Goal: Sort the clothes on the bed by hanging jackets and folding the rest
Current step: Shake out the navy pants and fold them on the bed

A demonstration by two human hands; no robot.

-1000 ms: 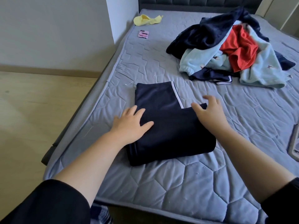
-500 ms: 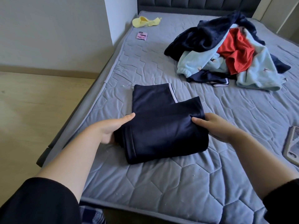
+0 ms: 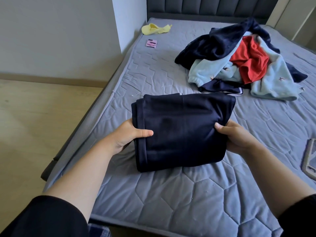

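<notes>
Head view. Folded navy garment (image 3: 181, 132): near-centre of the bed (image 3: 171, 202), long axis left to right, spanning both hands. Left hand (image 3: 126, 135) clamps its left edge, thumb on top. Right hand (image 3: 234, 135) pinches its right edge likewise. Unsorted clothes pile (image 3: 239, 62): far right, well apart.

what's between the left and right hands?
Head view: only the folded navy garment spans that stretch. The left hand grips its left edge and the right hand grips its right edge, above the mattress.
</notes>
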